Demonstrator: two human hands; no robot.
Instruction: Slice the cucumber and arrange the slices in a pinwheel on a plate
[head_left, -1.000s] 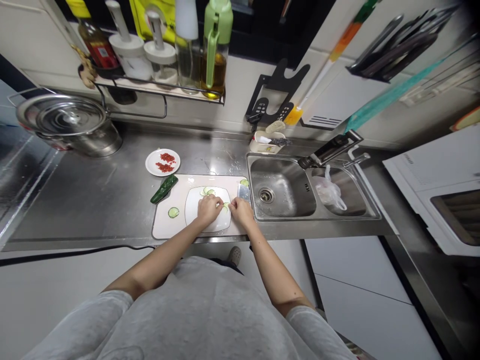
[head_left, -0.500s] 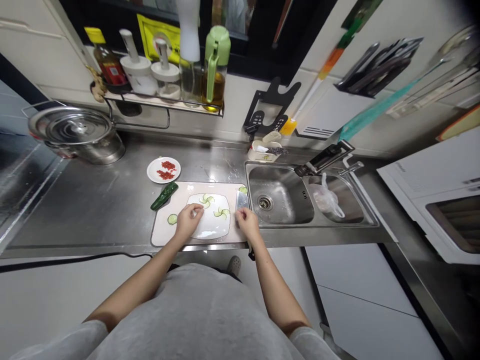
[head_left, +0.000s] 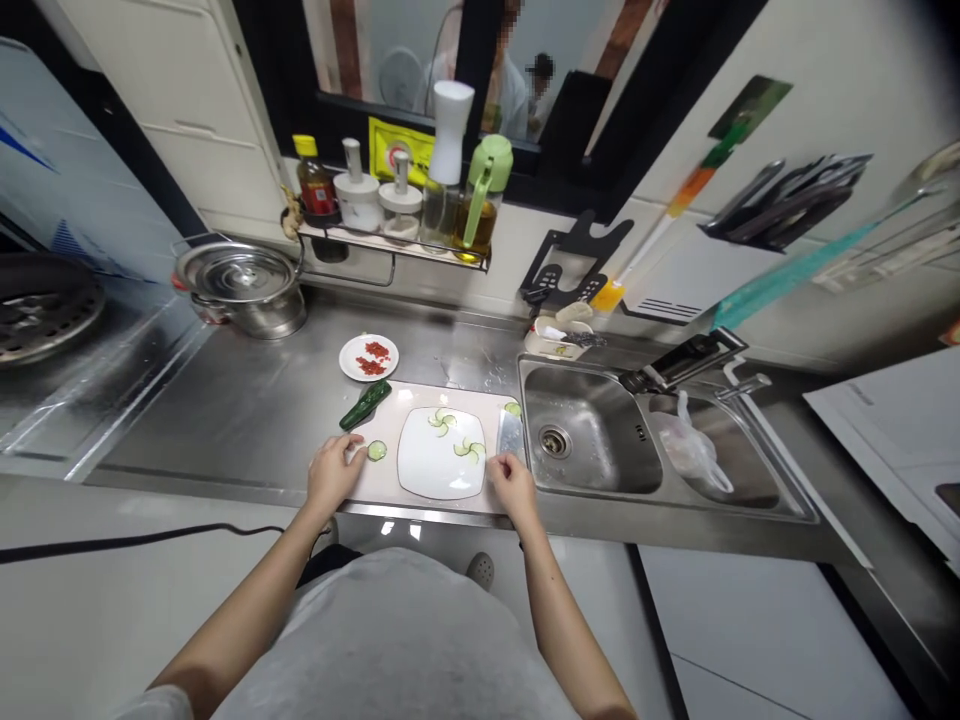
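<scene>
A white square plate [head_left: 431, 465] lies on the pale pink cutting board [head_left: 382, 488]. Two pinwheels of thin cucumber slices, one the upper pinwheel [head_left: 442, 422] and one the right pinwheel [head_left: 469, 450], rest on it. My left hand [head_left: 334, 474] is at the board's left edge, thumb and fingers apart, close beside a round cucumber piece [head_left: 377, 451]. My right hand [head_left: 514, 486] is at the plate's right edge, over the lower part of a knife blade [head_left: 510, 434]. Its fingers are curled together; anything between them is hidden. A dark green cucumber [head_left: 365, 405] lies across the board's upper left corner.
Behind the board stands a small plate [head_left: 347, 362] of chopped red bits. A double sink [head_left: 592, 425] is to the right, with a plastic bag [head_left: 690, 447] in it. A lidded steel pot [head_left: 262, 305] sits back left, beside a shelf of bottles [head_left: 397, 237].
My left hand has moved left, off the plate to the cucumber piece, uncovering the pinwheels. My right hand has drawn back from the slices to the plate's right edge. The view has shifted.
</scene>
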